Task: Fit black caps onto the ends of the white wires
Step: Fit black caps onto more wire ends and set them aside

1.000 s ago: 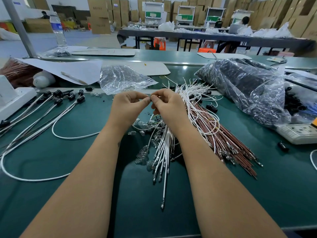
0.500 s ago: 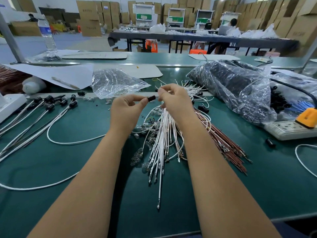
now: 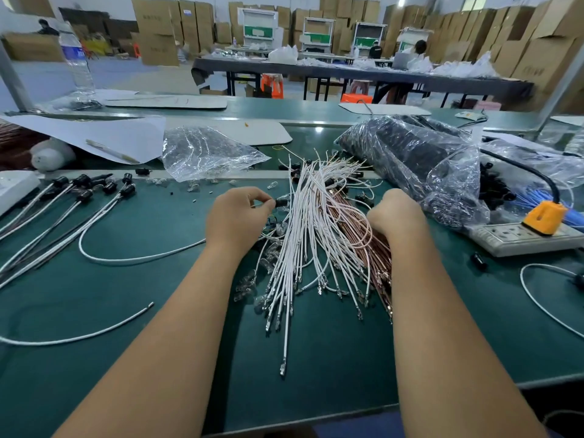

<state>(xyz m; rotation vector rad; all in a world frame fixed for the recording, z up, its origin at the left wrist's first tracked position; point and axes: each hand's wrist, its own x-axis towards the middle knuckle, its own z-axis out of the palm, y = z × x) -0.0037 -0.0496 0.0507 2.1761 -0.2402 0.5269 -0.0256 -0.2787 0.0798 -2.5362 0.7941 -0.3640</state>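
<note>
Head view: left hand pinches a black cap beside the white wires; right hand is fisted, contents hidden. Tangled strands could snag, tugging the cap loose

right hand: fingers curled under, contents hidden | finished wires: cut off left

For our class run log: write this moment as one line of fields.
left hand: pinching black cap | right hand: closed at white wires, contents hidden | finished capped wires: left side of bench
</note>
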